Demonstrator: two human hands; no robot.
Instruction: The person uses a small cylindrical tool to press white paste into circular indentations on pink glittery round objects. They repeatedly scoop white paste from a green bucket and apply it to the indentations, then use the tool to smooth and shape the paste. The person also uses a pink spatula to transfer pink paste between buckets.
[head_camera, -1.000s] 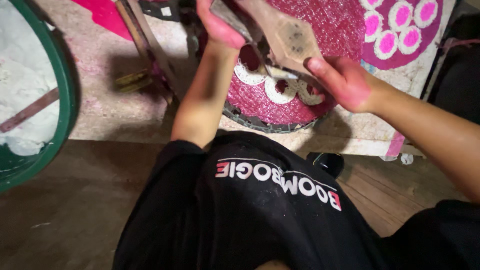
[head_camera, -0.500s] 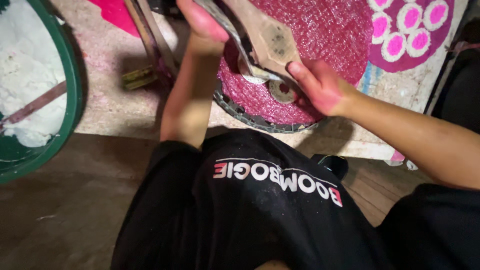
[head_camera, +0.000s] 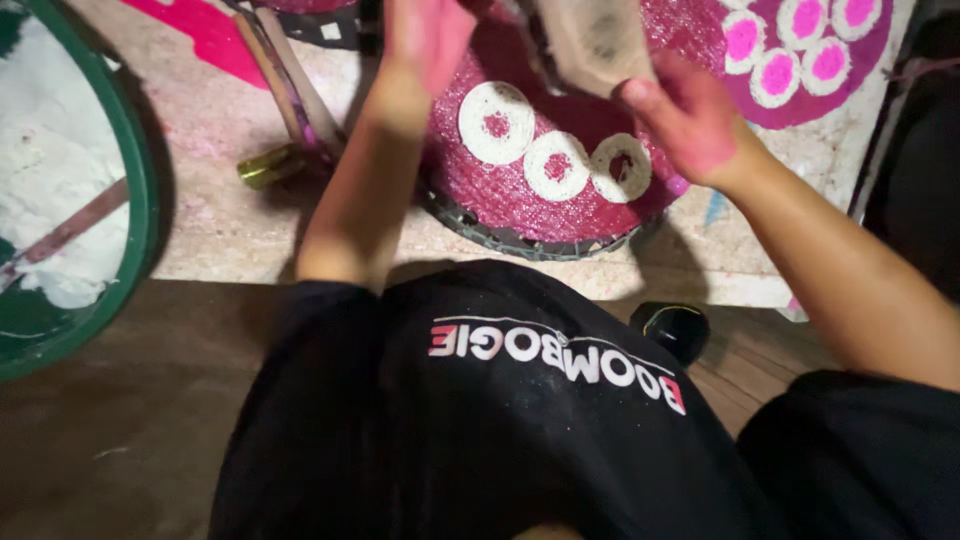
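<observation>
Two hands are seen: the left hand (head_camera: 430, 40) and the right hand (head_camera: 685, 120), both stained pink. One wooden tool (head_camera: 590, 40) is held between them. Three white rings (head_camera: 555, 150) are counted on one red mat (head_camera: 510, 200) just below the hands. Five white-and-pink discs (head_camera: 780, 50) are counted on a second mat (head_camera: 860, 70) beyond the right hand. One green basin (head_camera: 140, 230) is seen well left of the left hand, and one brass cap (head_camera: 265, 165) lies near the left forearm. One black lid (head_camera: 675, 330) is seen under the right forearm.
</observation>
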